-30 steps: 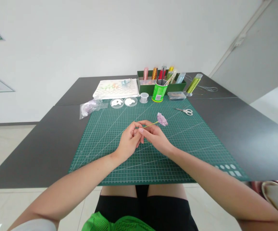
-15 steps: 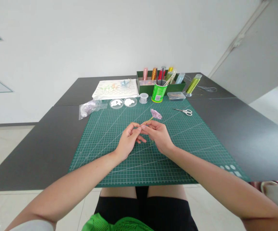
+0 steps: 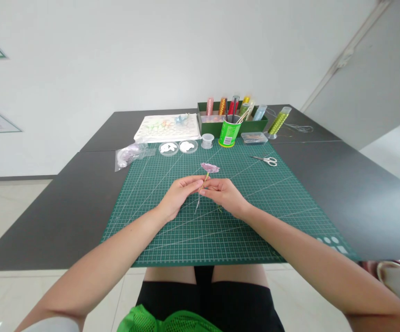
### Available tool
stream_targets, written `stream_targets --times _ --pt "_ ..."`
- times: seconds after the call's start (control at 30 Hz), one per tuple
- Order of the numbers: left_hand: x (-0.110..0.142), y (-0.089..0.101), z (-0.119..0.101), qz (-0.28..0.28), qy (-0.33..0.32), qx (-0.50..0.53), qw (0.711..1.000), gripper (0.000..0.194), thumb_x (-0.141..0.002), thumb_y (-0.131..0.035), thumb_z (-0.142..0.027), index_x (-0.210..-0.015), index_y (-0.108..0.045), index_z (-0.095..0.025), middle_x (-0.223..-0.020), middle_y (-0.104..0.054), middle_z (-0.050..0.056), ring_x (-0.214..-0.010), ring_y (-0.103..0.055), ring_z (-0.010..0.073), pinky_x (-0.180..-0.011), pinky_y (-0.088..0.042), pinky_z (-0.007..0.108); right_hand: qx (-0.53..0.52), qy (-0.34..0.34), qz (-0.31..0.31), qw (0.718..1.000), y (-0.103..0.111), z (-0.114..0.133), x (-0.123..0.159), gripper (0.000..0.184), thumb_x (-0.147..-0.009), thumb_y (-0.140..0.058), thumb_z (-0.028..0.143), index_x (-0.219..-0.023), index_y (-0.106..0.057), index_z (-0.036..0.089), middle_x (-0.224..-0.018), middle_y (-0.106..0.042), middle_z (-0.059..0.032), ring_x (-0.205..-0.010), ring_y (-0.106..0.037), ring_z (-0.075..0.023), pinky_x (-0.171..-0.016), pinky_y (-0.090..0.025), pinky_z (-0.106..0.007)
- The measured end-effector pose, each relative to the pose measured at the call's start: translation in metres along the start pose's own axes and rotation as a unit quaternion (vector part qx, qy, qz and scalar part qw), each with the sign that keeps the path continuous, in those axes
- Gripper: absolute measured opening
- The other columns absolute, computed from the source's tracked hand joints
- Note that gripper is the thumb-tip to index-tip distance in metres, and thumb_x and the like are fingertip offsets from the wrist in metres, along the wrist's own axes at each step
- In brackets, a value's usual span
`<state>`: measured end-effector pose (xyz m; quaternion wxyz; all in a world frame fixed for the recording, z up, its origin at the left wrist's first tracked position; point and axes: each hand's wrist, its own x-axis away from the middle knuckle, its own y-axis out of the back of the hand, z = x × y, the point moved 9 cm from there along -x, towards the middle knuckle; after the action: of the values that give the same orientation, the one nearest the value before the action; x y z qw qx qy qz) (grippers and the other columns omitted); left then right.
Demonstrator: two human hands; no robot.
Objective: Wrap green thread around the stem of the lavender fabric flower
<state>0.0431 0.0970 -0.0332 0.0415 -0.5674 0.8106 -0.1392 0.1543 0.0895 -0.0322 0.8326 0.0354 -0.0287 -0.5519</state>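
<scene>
A pale purple artificial flower [image 3: 210, 168] stands nearly upright above the green cutting mat [image 3: 172, 244]. Its thin stem runs down between my hands, and the pale lower end sticks out below the fingers. My left hand [image 3: 182, 193] pinches the stem from the left with thumb and fingertips. From the right, my right hand [image 3: 225, 196] pinches the same stem, its thumb slightly lower. The fingertips of both hands meet or nearly meet there. A short greenish strand lies partly hidden under my right hand.
White-handled scissors [image 3: 269, 161] lie right on the mat. Behind are a green can [image 3: 229, 133] of sticks, two dishes [image 3: 168, 148] of white pieces, a small round container [image 3: 207, 141], a plastic bag [image 3: 128, 155], a dark green box [image 3: 217, 127] of thread spools and a yellow-green spool [image 3: 279, 122].
The flower has swung left and more upright, and its stem's lower end now shows below my hands. My right hand has shifted slightly; both hands still pinch the stem.
</scene>
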Motion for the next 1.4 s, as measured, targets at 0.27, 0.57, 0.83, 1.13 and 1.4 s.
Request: stream_targets --times 0.27,0.57,0.83,1.13,1.4 --pt "-0.003 0.002 0.008 0.003 0.051 0.085 0.995 0.028 -0.070 -0.091 -0.039 -0.084 -0.082 -0.017 -0.100 -0.080 0.008 -0.094 -0.070 0.0178 -0.096 -0.051 0.032 -0.036 -0.007 0.027 0.999 -0.009 -0.005 -0.001 0.039 -0.079 -0.079 0.054 -0.083 -0.071 0.016 -0.049 -0.030 0.0115 -0.046 -0.022 -0.0056 -0.046 -0.015 -0.024" --pt "0.001 0.004 0.003 -0.036 0.026 0.053 0.998 0.025 -0.080 -0.085 -0.039 -0.094 -0.081 -0.018 -0.100 -0.079 0.006 -0.098 -0.069 0.0167 -0.091 -0.052 0.029 -0.081 -0.017 -0.031 0.996 0.002 0.000 -0.002 0.038 -0.072 -0.085 0.052 -0.080 -0.071 0.017 -0.049 -0.038 0.0100 -0.045 -0.024 -0.0050 -0.045 -0.014 -0.025" --pt "0.004 0.002 0.020 -0.022 0.118 0.040 0.992 0.018 -0.090 -0.077 -0.034 -0.089 -0.078 -0.016 -0.091 -0.081 0.007 -0.077 -0.069 0.0113 -0.073 -0.053 0.022 -0.185 -0.032 -0.076 0.979 0.016 0.002 -0.001 0.040 -0.065 -0.090 0.048 -0.080 -0.071 0.017 -0.050 -0.042 0.0099 -0.043 -0.022 -0.0035 -0.042 -0.011 -0.025" --pt "0.004 0.001 0.020 -0.001 0.118 0.020 0.993 0.021 -0.084 -0.083 -0.037 -0.090 -0.077 -0.018 -0.089 -0.081 0.005 -0.078 -0.072 0.0131 -0.077 -0.054 0.025 -0.193 -0.039 -0.073 0.978 0.017 0.000 0.000 0.035 -0.068 -0.089 0.044 -0.081 -0.073 0.016 -0.051 -0.045 0.0087 -0.043 -0.021 -0.0032 -0.042 -0.009 -0.025" --pt "0.004 -0.003 0.014 0.014 0.088 0.000 0.996 0.025 -0.080 -0.085 -0.037 -0.089 -0.074 -0.017 -0.093 -0.082 0.007 -0.082 -0.072 0.0143 -0.077 -0.051 0.026 -0.187 -0.038 -0.079 0.978 0.019 0.001 -0.001 0.036 -0.067 -0.088 0.045 -0.079 -0.072 0.016 -0.050 -0.046 0.0085 -0.042 -0.022 -0.0033 -0.042 -0.009 -0.025"
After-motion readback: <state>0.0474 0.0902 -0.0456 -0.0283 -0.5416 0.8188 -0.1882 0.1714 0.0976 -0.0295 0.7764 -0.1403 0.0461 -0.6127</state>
